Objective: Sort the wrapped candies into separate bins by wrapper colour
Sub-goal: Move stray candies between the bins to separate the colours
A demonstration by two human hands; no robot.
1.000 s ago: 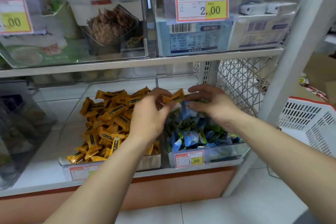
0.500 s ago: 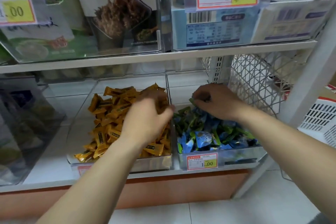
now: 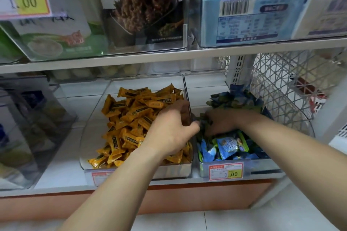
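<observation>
A clear bin (image 3: 88,137) on the lower shelf holds a heap of orange-wrapped candies (image 3: 131,118). Beside it on the right, a second clear bin (image 3: 262,167) holds blue and green wrapped candies (image 3: 227,144). My left hand (image 3: 169,129) hovers over the right side of the orange heap, with thumb and fingers spread toward the wall between the bins and nothing visible in it. My right hand (image 3: 221,122) is pressed down into the blue and green candies, just across that wall. Its fingertips are buried among dark green wrappers, so its grip is hidden.
An upper shelf (image 3: 169,56) with boxed goods hangs close above both bins. A white wire mesh panel (image 3: 281,90) closes the right side. Another clear bin (image 3: 28,127) stands at the left. A price tag (image 3: 226,171) hangs on the right bin's front.
An orange candy passed from my right hand to my left, which moved over the orange bin and now shows no candy. My right hand dropped into the blue and green candies. The camera moved closer.
</observation>
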